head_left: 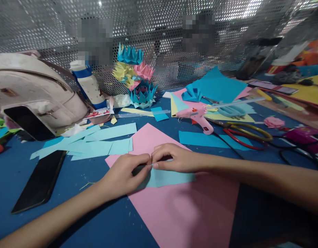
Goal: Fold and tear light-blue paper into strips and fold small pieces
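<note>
A light blue paper strip (169,178) lies over a large pink sheet (184,210) in front of me. My left hand (128,172) pinches the strip's upper edge between thumb and fingers. Right beside it, my right hand (171,157) pinches the same edge, its fingertips meeting those of my left hand. The strip shows a crease just below the fingertips. More light blue strips (97,143) are piled beyond my left hand, and a darker blue strip (215,140) lies beyond my right forearm.
A pink glue gun (196,117), red-and-yellow-handled scissors (246,136) and a cord are at the right. Folded paper flowers (138,75) stand at the back. Two phones, one tilted (28,122) and one flat (40,182), a bag (32,86) and a bottle (88,84) occupy the left.
</note>
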Available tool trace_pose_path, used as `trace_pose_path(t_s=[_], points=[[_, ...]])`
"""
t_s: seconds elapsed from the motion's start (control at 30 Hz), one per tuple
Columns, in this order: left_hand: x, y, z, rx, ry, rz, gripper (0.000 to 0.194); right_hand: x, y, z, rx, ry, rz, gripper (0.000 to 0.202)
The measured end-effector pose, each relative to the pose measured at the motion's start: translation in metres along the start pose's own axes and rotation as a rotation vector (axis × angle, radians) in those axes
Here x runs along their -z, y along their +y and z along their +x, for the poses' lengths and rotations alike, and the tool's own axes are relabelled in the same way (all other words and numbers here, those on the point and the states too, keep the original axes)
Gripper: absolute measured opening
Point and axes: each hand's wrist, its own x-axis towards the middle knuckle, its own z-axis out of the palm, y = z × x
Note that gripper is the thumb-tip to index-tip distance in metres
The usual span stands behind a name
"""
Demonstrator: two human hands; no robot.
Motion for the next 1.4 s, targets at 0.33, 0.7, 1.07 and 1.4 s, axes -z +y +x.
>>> trace_pose_path(t_s=[0.33,0.7,1.07,1.4], points=[[0.0,-0.001,-0.001,-0.012,0.02,-0.047,0.018,0.0,-0.002,-0.001,-0.028,0.009,0.008,0.016],[0.001,-0.005,0.002,0.066,0.034,-0.189,0.021,0.001,-0.005,0.001,-0.067,0.02,0.067,0.017],[0.002,-0.007,0.009,0.227,0.166,-0.568,0.007,0.001,-0.004,0.003,-0.083,0.088,0.148,0.009],[0.002,-0.005,0.01,0.315,0.199,-0.61,0.007,0.001,-0.007,0.005,-0.101,0.096,0.127,0.006]])
